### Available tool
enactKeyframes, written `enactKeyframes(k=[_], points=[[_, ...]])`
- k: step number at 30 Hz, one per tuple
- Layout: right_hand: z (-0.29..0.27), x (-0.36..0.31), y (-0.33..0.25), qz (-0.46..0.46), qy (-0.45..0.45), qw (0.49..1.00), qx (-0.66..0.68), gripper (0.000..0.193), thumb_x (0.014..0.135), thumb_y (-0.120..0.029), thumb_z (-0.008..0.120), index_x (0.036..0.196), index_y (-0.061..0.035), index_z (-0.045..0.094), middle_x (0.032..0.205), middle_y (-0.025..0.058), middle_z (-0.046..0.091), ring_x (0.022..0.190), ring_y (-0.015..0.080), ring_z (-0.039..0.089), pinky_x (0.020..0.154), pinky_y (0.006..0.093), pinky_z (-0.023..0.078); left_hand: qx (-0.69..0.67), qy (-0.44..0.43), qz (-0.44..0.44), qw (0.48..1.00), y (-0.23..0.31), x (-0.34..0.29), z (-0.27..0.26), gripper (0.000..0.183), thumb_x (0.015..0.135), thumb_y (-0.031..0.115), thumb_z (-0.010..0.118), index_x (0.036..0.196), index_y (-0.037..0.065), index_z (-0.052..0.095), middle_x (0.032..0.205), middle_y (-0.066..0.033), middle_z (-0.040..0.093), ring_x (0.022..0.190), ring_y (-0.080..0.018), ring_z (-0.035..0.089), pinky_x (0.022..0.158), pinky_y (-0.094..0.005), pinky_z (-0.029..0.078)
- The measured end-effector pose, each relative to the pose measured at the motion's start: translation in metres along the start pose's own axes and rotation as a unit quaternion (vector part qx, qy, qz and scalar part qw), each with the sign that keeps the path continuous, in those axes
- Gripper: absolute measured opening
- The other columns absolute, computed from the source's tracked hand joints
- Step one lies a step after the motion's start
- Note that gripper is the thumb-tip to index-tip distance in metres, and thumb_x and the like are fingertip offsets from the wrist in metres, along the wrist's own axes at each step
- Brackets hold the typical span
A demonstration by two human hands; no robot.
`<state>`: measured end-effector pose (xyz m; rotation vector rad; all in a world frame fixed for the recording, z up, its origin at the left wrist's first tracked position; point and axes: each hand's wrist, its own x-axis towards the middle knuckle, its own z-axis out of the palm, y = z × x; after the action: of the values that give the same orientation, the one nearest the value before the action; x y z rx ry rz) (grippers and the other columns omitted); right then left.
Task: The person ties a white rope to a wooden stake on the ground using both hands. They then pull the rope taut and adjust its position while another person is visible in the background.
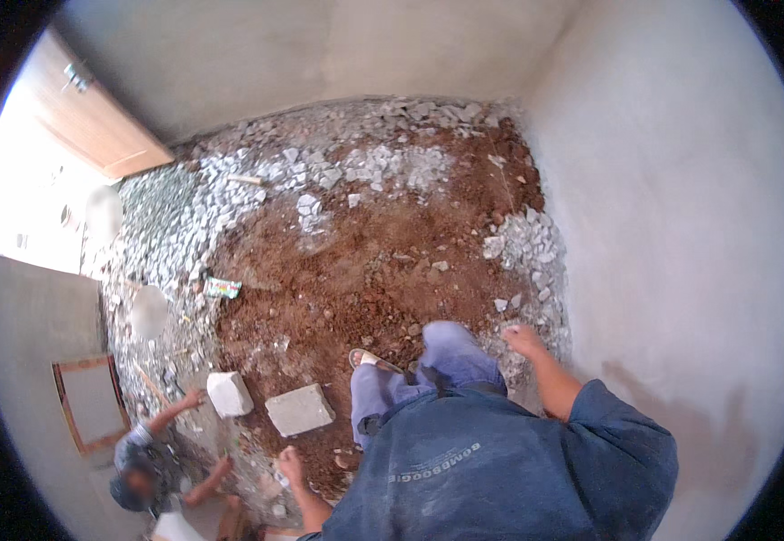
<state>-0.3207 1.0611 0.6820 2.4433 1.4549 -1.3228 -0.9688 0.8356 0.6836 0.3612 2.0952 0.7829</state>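
My left hand (291, 463) hangs at my left side with its fingers curled closed, nothing visible in it. It is nearest to a pale rectangular stone block (300, 410) lying flat on the reddish soil, just ahead of it and apart from it. A second, whiter block (230, 394) lies to the left of that one. Out to my right, my right hand (523, 340) is held with bent fingers, loosely closed and holding nothing that I can see. Below it is grey rubble (536, 248) along the right wall.
At the lower left another person (140, 469) crouches, one hand reaching toward the whiter block. Broken stone (162, 203) spreads toward the open wooden door (108, 113). A colourful packet (223, 288) lies on the soil (356, 261). A framed panel (90, 403) is at the left wall.
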Motion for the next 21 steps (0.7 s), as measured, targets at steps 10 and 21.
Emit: enactKeyframes(k=[10, 21], points=[[0.007, 0.004, -0.231, -0.008, -0.026, 0.992, 0.124, 0.040, 0.083, -0.042, 0.063, 0.089, -0.0028, 0.067, 0.073, 0.0103, 0.065, 0.074, 0.0206, 0.063, 0.067, 0.0358, 0.048, 0.108, -0.017, 0.191, 0.975, 0.176, 0.114, -0.025, 0.036, 0.093, 0.028, 0.051, 0.100, -0.006, 0.061, 0.080, -0.0122, 0.060, 0.075, -0.0223, 0.056, 0.072, -0.0357, 0.046], [-0.188, 0.032, -0.698, -0.747, -0.003, 0.618, 0.245, 0.025, 0.072, -0.022, 0.076, 0.066, -0.0084, 0.056, 0.062, 0.0017, 0.053, 0.053, 0.0120, 0.048, 0.050, 0.0291, 0.038, 0.185, -0.015, -0.017, 0.983, 0.212, 0.068, 0.092, 0.041, 0.090, 0.032, 0.050, 0.102, -0.005, 0.063, 0.085, -0.0144, 0.066, 0.078, -0.0228, 0.063, 0.072, -0.0355, 0.049]])
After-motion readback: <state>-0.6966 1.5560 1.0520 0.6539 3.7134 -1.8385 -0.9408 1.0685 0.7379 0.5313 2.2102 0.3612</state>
